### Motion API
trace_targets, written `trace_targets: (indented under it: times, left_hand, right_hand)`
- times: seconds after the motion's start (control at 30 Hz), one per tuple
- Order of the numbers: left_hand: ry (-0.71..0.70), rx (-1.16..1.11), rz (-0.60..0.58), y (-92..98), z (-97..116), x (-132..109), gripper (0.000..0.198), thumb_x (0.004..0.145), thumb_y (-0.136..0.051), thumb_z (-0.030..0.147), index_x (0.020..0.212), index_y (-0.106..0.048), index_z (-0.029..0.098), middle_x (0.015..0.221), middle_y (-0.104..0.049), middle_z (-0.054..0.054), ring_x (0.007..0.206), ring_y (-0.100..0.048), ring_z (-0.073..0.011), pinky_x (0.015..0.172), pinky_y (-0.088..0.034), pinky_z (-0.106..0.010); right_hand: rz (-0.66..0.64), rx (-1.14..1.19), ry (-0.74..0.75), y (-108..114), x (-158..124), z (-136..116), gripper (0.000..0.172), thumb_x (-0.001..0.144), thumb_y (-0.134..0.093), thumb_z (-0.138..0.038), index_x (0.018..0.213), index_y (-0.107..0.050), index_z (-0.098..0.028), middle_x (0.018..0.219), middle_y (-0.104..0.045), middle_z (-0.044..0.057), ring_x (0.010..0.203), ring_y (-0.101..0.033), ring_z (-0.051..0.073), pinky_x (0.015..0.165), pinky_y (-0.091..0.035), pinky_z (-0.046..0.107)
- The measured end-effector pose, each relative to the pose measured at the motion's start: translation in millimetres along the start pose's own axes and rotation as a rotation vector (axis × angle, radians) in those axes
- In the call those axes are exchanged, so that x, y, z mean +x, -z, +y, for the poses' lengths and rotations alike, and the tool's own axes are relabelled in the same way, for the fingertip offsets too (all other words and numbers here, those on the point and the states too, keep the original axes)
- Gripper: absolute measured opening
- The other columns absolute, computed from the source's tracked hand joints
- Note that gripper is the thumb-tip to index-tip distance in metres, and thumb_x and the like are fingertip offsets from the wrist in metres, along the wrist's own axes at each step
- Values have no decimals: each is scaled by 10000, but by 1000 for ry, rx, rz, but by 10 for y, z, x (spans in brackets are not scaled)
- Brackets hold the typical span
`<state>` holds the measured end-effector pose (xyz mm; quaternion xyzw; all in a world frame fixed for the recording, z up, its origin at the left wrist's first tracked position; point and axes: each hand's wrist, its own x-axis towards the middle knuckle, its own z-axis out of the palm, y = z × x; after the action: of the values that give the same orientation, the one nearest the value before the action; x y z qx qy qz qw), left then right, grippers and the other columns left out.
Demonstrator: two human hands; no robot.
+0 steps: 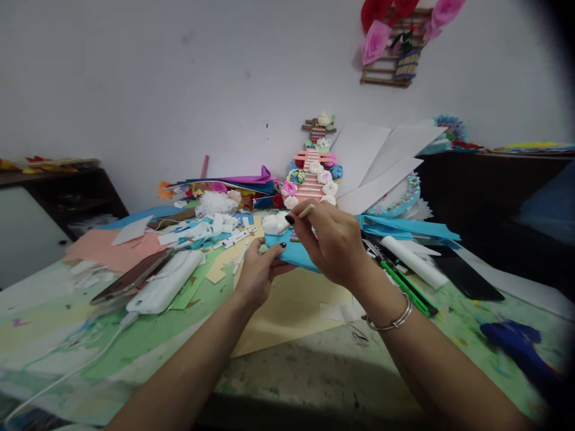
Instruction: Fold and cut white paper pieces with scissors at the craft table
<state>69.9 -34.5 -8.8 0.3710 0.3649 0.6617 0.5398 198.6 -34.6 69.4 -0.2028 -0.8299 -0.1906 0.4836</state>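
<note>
My left hand point(258, 270) pinches the near left edge of a blue paper piece point(294, 251) held just above the table. A white paper flower point(275, 223) sits on the top of that blue piece. My right hand point(330, 242) is closed around a thin pale stick point(307, 211), whose tip pokes up between thumb and finger, right over the blue piece. A silver bangle point(390, 320) circles my right wrist.
A cream paper sheet point(287, 311) lies under my hands on the paint-stained table point(67, 335). A phone point(130, 276) and a white power bank point(164, 290) lie left. Green-handled scissors point(406, 287) and a white roll point(415, 263) lie right. A paper-flower ladder decoration point(312, 176) and white sheets point(377, 161) lean at the back.
</note>
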Motion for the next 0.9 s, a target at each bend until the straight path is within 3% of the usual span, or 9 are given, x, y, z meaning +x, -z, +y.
trace_targets:
  times: [0.37,0.7,0.9]
  left_hand:
    - [19,-18,3,11,-6,25,310,628,-651,183,862,-447,179,641,-622,42,506,-605,-97,506,-538,-223]
    - [32,-94,33,8,26,41,240,640,-617,131,785,-433,179,630,-612,57,505,-594,-78,524,-543,-208]
    - [22,-93,15,19,27,38,256,645,-644,165,807,-447,183,660,-612,49,514,-595,-83,488,-536,-196]
  right_hand:
    - [-50,24,-35,8,-9,9,186,906,-381,-169,795,-530,-156,725,-625,54,665,-541,129,610,-398,254]
    - [74,47,-123,33,-4,6,155,901,-406,-188,830,-540,-159,762,-635,51,639,-574,118,586,-414,237]
    - [148,125,-248,-1,-17,102,143,901,-427,-227,829,-538,-174,664,-616,7,581,-579,108,561,-408,224]
